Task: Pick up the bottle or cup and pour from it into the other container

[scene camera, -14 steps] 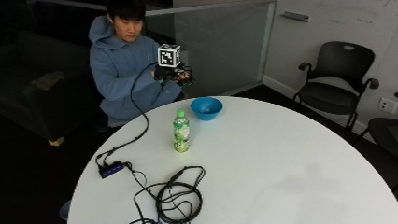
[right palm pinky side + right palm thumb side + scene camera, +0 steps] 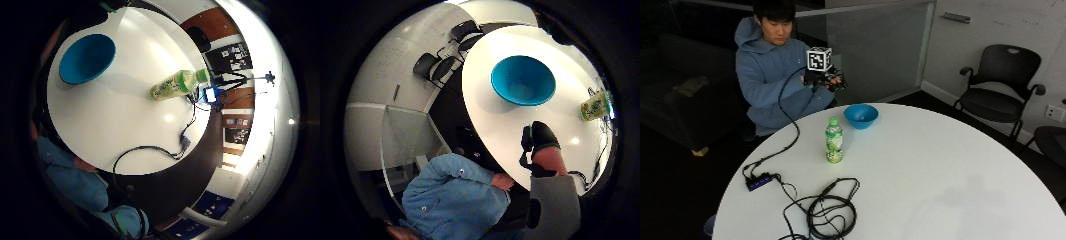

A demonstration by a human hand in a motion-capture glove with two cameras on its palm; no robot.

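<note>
Black office chair [image 2: 1003,87] beside white wall [image 2: 1013,22]

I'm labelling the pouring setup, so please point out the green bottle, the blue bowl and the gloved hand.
green bottle [image 2: 834,145]: outside view, on its label, mid-body.
blue bowl [image 2: 861,116]: outside view, on its outer wall.
gloved right hand [image 2: 826,80]: outside view, middle of the hand, raised above the table's edge.
</note>
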